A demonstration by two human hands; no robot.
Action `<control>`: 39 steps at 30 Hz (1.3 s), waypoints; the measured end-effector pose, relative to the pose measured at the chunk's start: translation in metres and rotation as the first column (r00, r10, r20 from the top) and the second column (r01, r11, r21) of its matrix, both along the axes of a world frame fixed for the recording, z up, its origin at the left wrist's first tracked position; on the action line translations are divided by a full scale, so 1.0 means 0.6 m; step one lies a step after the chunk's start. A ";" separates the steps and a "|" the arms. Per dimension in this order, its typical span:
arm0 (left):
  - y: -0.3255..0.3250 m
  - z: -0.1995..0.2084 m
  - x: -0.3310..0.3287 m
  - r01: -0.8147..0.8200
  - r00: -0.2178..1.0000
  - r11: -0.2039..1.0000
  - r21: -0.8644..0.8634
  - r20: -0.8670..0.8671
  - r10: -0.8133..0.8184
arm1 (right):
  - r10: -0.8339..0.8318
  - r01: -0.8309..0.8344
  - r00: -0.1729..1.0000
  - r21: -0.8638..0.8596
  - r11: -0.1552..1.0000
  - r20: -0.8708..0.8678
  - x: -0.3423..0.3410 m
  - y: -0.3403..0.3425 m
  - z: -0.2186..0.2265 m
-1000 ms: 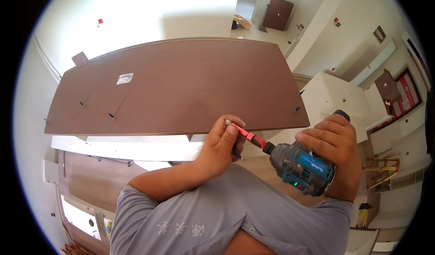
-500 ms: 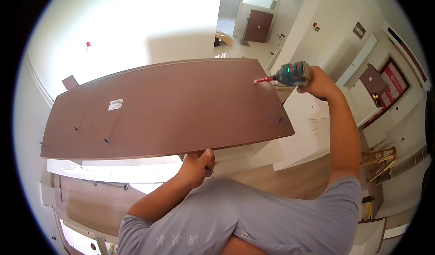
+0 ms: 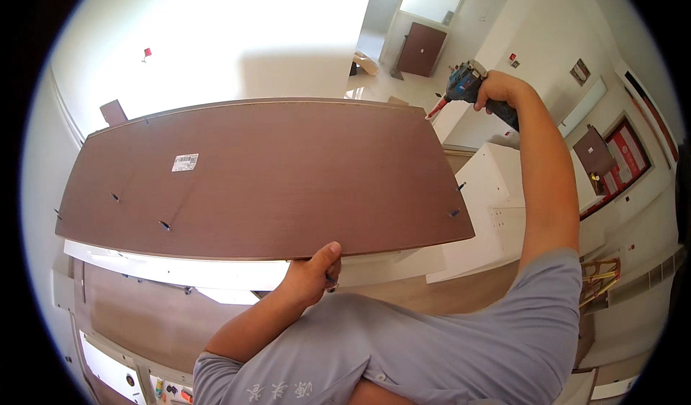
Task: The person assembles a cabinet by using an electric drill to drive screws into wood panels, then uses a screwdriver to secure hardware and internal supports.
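Observation:
A long brown panel with a white label lies across in front of me. My left hand grips its near edge, thumb on top and fingers underneath. A small dark item shows by those fingers, too small to name. My right hand is wrapped round the handle of a blue-and-black cordless drill. The drill's red bit points down at the panel's far right corner; contact cannot be made out. Dark connector pins stand up from the panel toward both ends.
Beneath and beyond the panel are white cabinet parts. Another brown board leans at the far wall. A yellow-and-wood ladder-like frame stands at right. At lower left sits a white surface with small items beside it.
My right hand and the drill have moved up and outward, and the drill now tilts down. The bit has shifted toward the far right corner. The panel's right end sits slightly nearer.

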State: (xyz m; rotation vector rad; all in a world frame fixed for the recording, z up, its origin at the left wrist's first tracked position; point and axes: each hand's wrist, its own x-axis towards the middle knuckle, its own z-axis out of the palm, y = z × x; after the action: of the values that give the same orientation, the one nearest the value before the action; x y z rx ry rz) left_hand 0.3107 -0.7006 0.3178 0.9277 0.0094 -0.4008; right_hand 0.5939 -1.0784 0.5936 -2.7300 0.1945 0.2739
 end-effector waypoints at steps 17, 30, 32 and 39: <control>-0.006 0.025 -0.003 0.018 0.998 1.000 -0.021 -0.064 -0.019 | 0.012 -0.039 0.970 -0.107 0.993 -0.242 0.080 0.021 0.026; -0.008 0.026 -0.006 0.028 0.999 0.999 -0.022 -0.039 -0.028 | -0.029 -0.011 0.975 -0.177 0.984 -0.222 0.085 0.026 0.013; -0.010 0.022 -0.004 0.024 0.999 0.999 -0.030 -0.026 -0.025 | -0.050 0.008 0.975 -0.192 0.981 -0.214 0.084 0.019 0.008; -0.011 0.027 0.002 0.007 0.997 0.999 -0.034 -0.082 -0.010 | 0.114 -0.134 0.984 -0.143 0.981 -0.136 0.091 -0.018 0.015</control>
State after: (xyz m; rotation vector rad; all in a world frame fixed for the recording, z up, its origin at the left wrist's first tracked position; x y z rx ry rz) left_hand 0.3118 -0.7071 0.3337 0.8776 0.0738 -0.4460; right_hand 0.6483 -1.0889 0.6026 -2.8825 0.0819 0.4873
